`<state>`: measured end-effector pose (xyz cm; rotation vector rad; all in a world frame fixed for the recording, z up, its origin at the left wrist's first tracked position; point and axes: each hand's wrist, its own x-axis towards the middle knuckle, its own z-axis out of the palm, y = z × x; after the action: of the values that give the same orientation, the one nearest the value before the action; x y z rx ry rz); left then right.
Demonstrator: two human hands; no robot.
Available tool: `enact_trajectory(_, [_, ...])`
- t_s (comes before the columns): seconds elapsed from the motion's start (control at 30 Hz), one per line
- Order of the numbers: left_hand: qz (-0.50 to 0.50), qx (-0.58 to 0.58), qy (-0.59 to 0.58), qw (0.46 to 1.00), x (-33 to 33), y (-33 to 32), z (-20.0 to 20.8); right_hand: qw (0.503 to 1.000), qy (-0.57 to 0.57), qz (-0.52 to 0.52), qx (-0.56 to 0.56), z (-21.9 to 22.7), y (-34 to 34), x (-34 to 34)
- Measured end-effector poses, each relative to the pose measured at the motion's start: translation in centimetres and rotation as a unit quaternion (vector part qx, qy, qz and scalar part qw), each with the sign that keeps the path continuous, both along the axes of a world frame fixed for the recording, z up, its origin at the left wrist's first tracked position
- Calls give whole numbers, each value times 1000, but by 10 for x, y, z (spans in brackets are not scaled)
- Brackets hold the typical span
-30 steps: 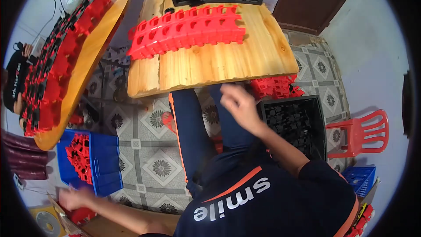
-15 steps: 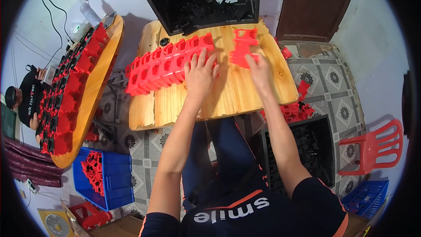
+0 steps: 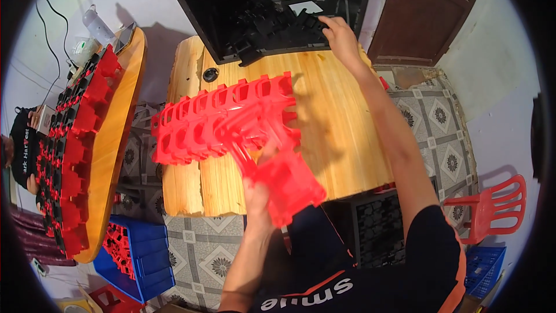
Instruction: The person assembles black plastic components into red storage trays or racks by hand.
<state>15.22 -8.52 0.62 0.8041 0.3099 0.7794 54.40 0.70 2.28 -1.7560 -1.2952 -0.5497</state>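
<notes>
My left hand (image 3: 258, 197) is closed on the side of a red moulded plastic piece (image 3: 289, 185), raised above the table's near edge. That piece is tilted, its upper part blurred, and it covers part of the row behind it. Under and behind it, joined or nested red plastic pieces (image 3: 200, 104) lie in a double row with square openings. My right hand (image 3: 343, 40) is stretched out to the front of a black box (image 3: 226, 58). Its fingers are apart, the index finger extended beside black plastic parts (image 3: 307, 20) heaped in the box.
A small black round part (image 3: 210, 74) lies on the wooden table (image 3: 341, 150). Red and black pieces fill a second table (image 3: 110, 156) on the left, with a person (image 3: 26, 145) behind it. A blue bin (image 3: 153, 255), a dark crate (image 3: 376, 226) and a red chair (image 3: 495, 208) stand on the floor.
My left hand has left the red row and come nearer, now gripping a lifted red piece. The right hand has moved from the red piece on the right up to the black box.
</notes>
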Motion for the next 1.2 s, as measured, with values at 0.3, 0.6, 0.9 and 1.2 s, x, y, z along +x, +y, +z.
enact_trajectory(0.3, [76, -75, 42, 993, -31, 0, -1, 988, 51, -45, -136, -27, 38, 55])
enact_trajectory(0.6, [98, -9, -41, 994, -46, 3, 8, 963, -15, 253, -91, 68, -178, -248])
enact_trajectory(0.9, [111, 30, 17, 993, -79, -24, 5, 957, -54, 279, -51, 51, -207, -333])
enact_trajectory(1.2, [59, 36, -55, 996, -96, -33, 6, 949, -56, 300, -78, 47, -221, -349])
